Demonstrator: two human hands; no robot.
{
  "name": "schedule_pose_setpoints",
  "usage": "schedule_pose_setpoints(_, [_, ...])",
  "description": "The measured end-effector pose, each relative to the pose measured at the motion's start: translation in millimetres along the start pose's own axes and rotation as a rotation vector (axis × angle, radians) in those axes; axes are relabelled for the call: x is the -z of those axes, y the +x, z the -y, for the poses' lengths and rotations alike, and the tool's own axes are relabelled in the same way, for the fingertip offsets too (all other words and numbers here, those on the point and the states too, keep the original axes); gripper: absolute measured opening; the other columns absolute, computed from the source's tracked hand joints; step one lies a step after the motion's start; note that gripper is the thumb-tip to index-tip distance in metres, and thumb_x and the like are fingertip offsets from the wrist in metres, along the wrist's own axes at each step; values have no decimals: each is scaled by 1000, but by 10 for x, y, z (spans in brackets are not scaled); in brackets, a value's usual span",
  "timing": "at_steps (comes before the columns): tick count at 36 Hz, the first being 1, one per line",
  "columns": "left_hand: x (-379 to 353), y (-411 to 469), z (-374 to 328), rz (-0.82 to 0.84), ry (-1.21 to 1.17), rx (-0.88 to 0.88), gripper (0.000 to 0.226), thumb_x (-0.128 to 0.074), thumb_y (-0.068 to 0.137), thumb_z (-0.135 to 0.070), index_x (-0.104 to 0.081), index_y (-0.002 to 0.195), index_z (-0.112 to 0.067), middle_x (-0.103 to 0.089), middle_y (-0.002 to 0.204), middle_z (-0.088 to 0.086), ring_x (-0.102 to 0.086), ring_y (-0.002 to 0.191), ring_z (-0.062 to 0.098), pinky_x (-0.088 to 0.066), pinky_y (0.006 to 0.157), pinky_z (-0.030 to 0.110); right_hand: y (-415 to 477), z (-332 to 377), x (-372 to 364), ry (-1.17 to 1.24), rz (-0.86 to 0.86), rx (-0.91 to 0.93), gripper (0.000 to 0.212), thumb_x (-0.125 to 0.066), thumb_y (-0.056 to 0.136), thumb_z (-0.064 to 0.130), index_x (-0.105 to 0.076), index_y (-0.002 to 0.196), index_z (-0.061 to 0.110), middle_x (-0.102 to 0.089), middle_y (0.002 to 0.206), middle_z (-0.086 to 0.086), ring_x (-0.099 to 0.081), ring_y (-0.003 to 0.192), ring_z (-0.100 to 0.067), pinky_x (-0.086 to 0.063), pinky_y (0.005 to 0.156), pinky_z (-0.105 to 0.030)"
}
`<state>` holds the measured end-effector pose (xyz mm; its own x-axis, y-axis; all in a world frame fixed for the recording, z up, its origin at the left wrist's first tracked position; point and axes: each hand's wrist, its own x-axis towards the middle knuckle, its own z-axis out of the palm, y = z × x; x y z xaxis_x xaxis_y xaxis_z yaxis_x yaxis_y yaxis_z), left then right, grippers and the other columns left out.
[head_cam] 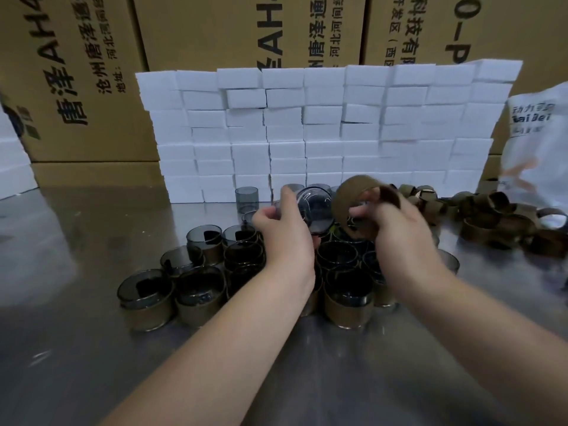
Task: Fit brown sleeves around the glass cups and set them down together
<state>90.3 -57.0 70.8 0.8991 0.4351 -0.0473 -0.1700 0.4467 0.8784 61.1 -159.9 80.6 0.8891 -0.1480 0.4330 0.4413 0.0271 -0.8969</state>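
My left hand (284, 232) grips a smoky glass cup (315, 209), tipped on its side above the table. Just right of it, my right hand (396, 222) holds a brown sleeve (353, 195) with its open ring facing the cup, a small gap between them. Below my hands stands a cluster of several sleeved cups (199, 295), rims up, packed close together. A bare glass cup (246, 196) stands behind them near the white boxes. A heap of loose brown sleeves (488, 216) lies at the right.
A wall of stacked white boxes (325, 130) runs across the back, with big cardboard cartons (80, 72) behind it. A white plastic bag (536, 142) stands at the far right. The shiny metal table (67, 235) extends to the left and toward me.
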Motion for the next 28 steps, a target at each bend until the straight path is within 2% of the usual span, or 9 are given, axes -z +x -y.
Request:
schedule_pose_setpoints(5, [-4, -62, -22, 101, -73, -94, 19, -48, 92, -43, -40, 85, -27, -55, 73, -2, -57, 53, 8, -47, 48, 23, -128, -30, -224, 39, 95, -31, 47, -39, 87, 3, -65, 99, 41, -63, 117, 7, -57, 109, -4, -48, 88, -18])
schedule_pose_setpoints(10, [-6, -53, -25, 174, 151, -259, 19, -34, 95, -47, -44, 87, -33, -58, 90, -1, -60, 88, 18, -51, 84, 42, -37, -92, -206, 160, 56, -120, 53, -36, 86, 0, -55, 118, 37, -59, 126, 0, -58, 113, -12, -46, 98, -28])
schedule_pose_setpoints(14, [-7, -125, 8, 297, 171, -270, 34, -27, 80, -60, -48, 90, -35, -62, 102, 5, -61, 97, 19, -49, 93, 45, 8, -192, -135, 211, 83, -113, 47, -36, 87, 0, -62, 97, 38, -68, 102, 13, -64, 95, 2, -53, 73, -13])
schedule_pose_setpoints(17, [22, -156, 19, 417, 290, -284, 39, -29, 68, -74, -54, 83, -50, -59, 117, 8, -56, 111, 25, -41, 101, 48, 33, -245, -108, 175, 24, -137, 42, -40, 80, 5, -71, 97, 29, -73, 88, 7, -69, 90, -10, -56, 76, -26])
schedule_pose_setpoints(18, [40, -161, 21, 453, 357, -305, 41, -27, 65, -76, -55, 85, -54, -55, 124, 7, -52, 118, 22, -37, 105, 43, 33, -251, -107, 179, 30, -137, 43, -41, 78, 6, -73, 89, 31, -74, 82, 7, -70, 84, -9, -56, 71, -26])
schedule_pose_setpoints(20, [84, -165, 58, 517, 538, -393, 66, -26, 67, -76, -45, 125, -51, -32, 148, -1, -26, 134, 0, -19, 109, 16, 34, -246, -102, 215, 55, -138, 50, -39, 78, 2, -74, 74, 38, -73, 73, 9, -70, 71, -5, -53, 60, -23])
schedule_pose_setpoints(22, [113, -157, 82, 553, 701, -443, 90, -22, 71, -74, -12, 149, -29, -2, 156, -13, -2, 121, -21, -2, 89, -6, 45, -218, -73, 235, 63, -138, 50, -40, 74, 1, -73, 64, 37, -69, 62, 9, -67, 59, -3, -50, 52, -21])
schedule_pose_setpoints(25, [155, -190, 69, 545, 940, -625, 100, -16, 69, -77, 7, 149, -20, 11, 155, -13, 5, 133, -10, -1, 99, 7, 70, -205, -39, 244, 83, -150, 50, -39, 72, -2, -69, 51, 31, -60, 47, 9, -59, 45, -2, -44, 43, -18])
schedule_pose_setpoints(28, [163, -217, 31, 472, 1080, -773, 90, -17, 77, -68, 3, 149, -18, 0, 157, -6, -7, 141, 8, -14, 104, 19, 53, -214, -50, 219, 105, -170, 48, -40, 75, -1, -69, 53, 29, -61, 48, 7, -60, 47, -5, -44, 43, -20])
